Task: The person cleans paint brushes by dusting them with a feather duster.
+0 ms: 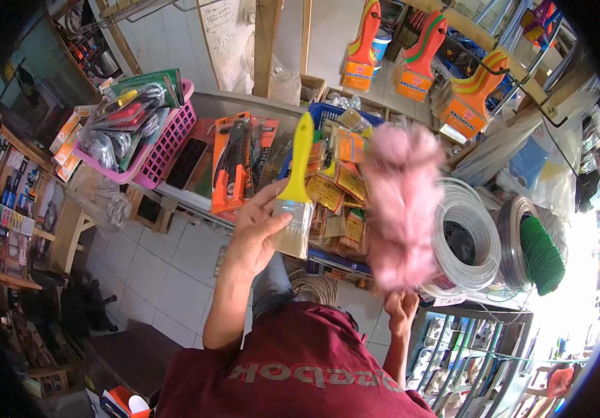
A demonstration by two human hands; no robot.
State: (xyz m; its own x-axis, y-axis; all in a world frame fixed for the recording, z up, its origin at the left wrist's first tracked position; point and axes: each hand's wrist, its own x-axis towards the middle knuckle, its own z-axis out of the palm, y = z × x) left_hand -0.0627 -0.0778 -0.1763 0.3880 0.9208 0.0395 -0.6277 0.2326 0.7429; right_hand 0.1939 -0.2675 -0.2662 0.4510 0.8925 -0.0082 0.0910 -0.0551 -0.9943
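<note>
My left hand (254, 233) is closed round the lower part of a paintbrush (301, 157). Its yellow handle points up, and its pale bristles hang down, seemingly in clear wrap. At the right, my right hand (401, 306) grips the bottom end of a fluffy pink duster (404, 209), which stands upright and is smeared by motion. Behind the brush and duster is a blue basket (338, 263) of packaged brushes (350, 182), partly hidden by both. Orange-packed tools (229, 164) lie on the counter left of the brush.
A pink basket (164, 150) of packaged goods and a dark phone-like slab (187, 164) sit on the counter's left. Coiled clear hose (477, 240) and green rope (543, 256) stand at the right. Orange-labelled brushes (467, 115) hang above. A glass case (460, 348) is at lower right.
</note>
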